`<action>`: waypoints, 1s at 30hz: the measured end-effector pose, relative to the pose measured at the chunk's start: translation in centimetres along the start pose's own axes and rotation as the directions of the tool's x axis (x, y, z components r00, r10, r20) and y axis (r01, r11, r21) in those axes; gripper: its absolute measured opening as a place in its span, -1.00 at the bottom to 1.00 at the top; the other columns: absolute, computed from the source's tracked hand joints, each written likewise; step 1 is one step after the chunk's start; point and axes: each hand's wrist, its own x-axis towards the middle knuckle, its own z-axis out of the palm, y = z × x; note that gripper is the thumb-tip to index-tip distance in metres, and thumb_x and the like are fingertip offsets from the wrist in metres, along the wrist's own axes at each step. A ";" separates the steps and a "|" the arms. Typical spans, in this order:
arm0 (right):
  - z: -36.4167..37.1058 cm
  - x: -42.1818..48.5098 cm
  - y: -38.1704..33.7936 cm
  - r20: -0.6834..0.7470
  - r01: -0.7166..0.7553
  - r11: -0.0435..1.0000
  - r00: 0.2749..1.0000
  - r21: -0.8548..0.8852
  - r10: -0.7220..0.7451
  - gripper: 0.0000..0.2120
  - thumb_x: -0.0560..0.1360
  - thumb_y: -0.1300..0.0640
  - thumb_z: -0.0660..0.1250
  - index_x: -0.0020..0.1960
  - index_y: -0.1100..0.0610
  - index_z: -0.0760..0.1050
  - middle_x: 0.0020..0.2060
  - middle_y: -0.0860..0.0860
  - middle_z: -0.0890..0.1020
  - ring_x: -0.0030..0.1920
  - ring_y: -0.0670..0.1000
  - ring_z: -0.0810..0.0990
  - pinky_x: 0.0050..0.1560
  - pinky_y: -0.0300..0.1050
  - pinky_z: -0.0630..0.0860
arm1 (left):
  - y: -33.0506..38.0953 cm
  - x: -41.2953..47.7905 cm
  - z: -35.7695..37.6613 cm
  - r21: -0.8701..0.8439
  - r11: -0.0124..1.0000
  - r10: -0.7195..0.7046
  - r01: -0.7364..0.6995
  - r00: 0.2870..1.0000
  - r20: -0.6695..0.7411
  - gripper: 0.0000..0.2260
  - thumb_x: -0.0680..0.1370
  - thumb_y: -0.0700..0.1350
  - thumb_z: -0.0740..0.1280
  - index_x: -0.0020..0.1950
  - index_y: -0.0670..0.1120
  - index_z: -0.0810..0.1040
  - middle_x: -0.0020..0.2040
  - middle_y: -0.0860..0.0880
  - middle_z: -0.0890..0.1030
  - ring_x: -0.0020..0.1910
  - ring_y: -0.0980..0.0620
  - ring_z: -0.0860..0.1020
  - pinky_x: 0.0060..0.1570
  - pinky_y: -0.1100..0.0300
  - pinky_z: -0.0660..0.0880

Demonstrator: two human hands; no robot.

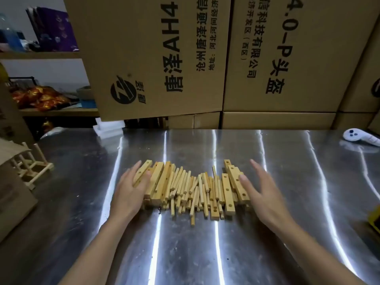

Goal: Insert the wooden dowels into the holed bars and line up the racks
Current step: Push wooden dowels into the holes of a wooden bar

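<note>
I see both hands flat and released — left hand touching pale holed wooden bars, right hand beside them; round dowels between, long axes running near-to-far.

left hand touches bars (dowels beside)

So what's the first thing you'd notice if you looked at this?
Probably the heap of wooden dowels and holed bars in the middle of the shiny metal table, with an open left hand and right hand on either side of it. Behind the table, big cardboard boxes with bold black print fill the background.
</note>
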 end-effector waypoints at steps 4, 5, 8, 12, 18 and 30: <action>3.3 1.2 -0.4 0.184 0.016 0.989 0.983 -0.147 0.011 -0.25 0.46 -0.65 0.09 0.59 -0.51 0.05 0.71 -0.13 0.09 0.70 -0.04 -0.01 0.60 0.27 0.16 | 0.3 -0.8 1.3 0.244 0.970 -0.019 0.007 0.999 0.045 -0.46 0.60 0.44 0.23 0.55 0.33 0.43 0.66 0.04 0.33 0.61 -0.12 0.31 0.47 -0.24 0.33; 4.0 1.5 -0.2 0.175 0.025 0.983 0.984 -0.183 0.008 -0.27 0.46 -0.65 0.10 0.58 -0.50 0.11 0.70 -0.10 0.12 0.70 0.00 0.03 0.58 0.26 0.20 | 0.7 -1.1 1.8 0.273 0.962 -0.027 0.017 0.999 0.034 -0.47 0.60 0.43 0.23 0.55 0.32 0.43 0.67 0.04 0.32 0.61 -0.13 0.30 0.48 -0.25 0.32; 4.5 2.3 0.4 0.131 0.046 0.979 0.991 -0.199 -0.020 -0.37 0.52 -0.51 0.20 0.56 -0.40 0.29 0.66 -0.04 0.28 0.67 0.02 0.17 0.57 0.18 0.28 | 2.0 -1.6 2.5 0.317 0.947 -0.063 0.049 0.997 0.033 -0.45 0.61 0.41 0.21 0.59 0.30 0.39 0.69 0.04 0.27 0.63 -0.12 0.28 0.51 -0.22 0.29; 4.4 2.5 1.2 0.090 0.033 0.997 0.996 -0.072 -0.027 -0.42 0.55 -0.36 0.35 0.54 -0.34 0.36 0.52 -0.22 0.46 0.58 -0.14 0.30 0.53 0.02 0.34 | 3.2 -2.1 2.4 0.445 0.894 0.065 -0.051 0.998 -0.016 -0.39 0.62 0.46 0.05 0.64 0.28 0.28 0.73 0.00 0.14 0.71 -0.13 0.06 0.64 -0.21 0.08; 4.4 2.9 1.6 -0.179 -0.081 0.984 0.982 -0.157 0.053 -0.78 0.49 -0.04 0.49 0.05 -0.06 0.50 0.01 -0.17 0.51 0.16 0.02 0.51 0.09 -0.08 0.41 | 5.1 -4.9 5.6 0.390 0.735 0.616 -0.555 0.787 -0.041 -0.71 0.59 0.15 0.31 0.22 0.11 0.68 0.36 0.07 0.59 0.49 0.02 0.42 0.55 -0.05 0.28; 7.7 -2.0 -7.2 -0.120 0.330 0.936 0.941 0.123 -0.316 -0.84 0.53 -0.13 0.48 -0.08 -0.14 0.50 -0.21 -0.16 0.61 -0.17 -0.04 0.58 -0.20 -0.22 0.46 | 7.8 -5.7 5.9 -0.584 0.807 0.209 -0.082 0.966 0.153 -0.75 0.69 0.12 0.33 0.30 0.09 0.67 0.04 0.05 0.74 0.00 0.12 0.69 -0.12 0.21 0.61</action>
